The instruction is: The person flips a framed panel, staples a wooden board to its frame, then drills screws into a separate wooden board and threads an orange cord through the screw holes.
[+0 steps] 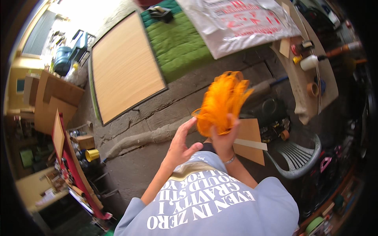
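Note:
A coiled bundle of orange plastic strapping [223,100] is held up in front of my body, its loops fanning out at the top. My right hand [224,139] is wrapped round the bundle's lower end, and a bracelet shows on that wrist. Just left of the bundle is my left hand [180,143], with thumb and fingers apart and nothing in it. Its index fingertip comes close to a loose loop; whether it touches cannot be made out.
Ahead lie a dark-edged wooden panel [128,65], green quilted cloth [175,47] and white plastic sheeting [240,19]. A grey plastic chair [299,157] stands right, near a cardboard piece [250,131]. A bench [301,92] holds a white bottle [309,63] and tape roll [312,89]. Cardboard boxes [55,98] stand left.

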`<state>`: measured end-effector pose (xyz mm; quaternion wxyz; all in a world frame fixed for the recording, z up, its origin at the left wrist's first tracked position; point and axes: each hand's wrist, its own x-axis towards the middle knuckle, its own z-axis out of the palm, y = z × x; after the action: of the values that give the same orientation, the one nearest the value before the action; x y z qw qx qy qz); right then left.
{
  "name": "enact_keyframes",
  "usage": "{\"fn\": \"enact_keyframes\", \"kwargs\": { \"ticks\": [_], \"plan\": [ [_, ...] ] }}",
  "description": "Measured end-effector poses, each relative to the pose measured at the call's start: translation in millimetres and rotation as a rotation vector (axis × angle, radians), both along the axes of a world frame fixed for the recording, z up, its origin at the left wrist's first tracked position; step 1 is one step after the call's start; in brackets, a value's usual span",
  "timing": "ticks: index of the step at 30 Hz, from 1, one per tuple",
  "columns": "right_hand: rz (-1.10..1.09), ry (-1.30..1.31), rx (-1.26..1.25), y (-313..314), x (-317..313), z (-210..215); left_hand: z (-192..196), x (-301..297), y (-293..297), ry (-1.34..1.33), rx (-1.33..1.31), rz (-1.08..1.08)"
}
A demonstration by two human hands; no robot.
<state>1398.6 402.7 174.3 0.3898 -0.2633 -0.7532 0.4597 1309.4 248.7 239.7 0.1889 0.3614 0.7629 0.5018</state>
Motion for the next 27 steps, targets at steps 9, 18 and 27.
{"fn": "enact_keyframes", "kwargs": {
  "ticks": [9,18,27],
  "plan": [
    [0.985,-0.076,0.433,-307,-59,89,15,-14,-295,-0.733,0.764,0.676],
    [1.581,0.194,0.661,-519,-93,103,-43,47,-540,-0.945,1.026,1.007],
    [1.823,0.581,0.701,-635,-222,106,-79,0,-670,-0.703,1.147,1.246]
  ]
}}
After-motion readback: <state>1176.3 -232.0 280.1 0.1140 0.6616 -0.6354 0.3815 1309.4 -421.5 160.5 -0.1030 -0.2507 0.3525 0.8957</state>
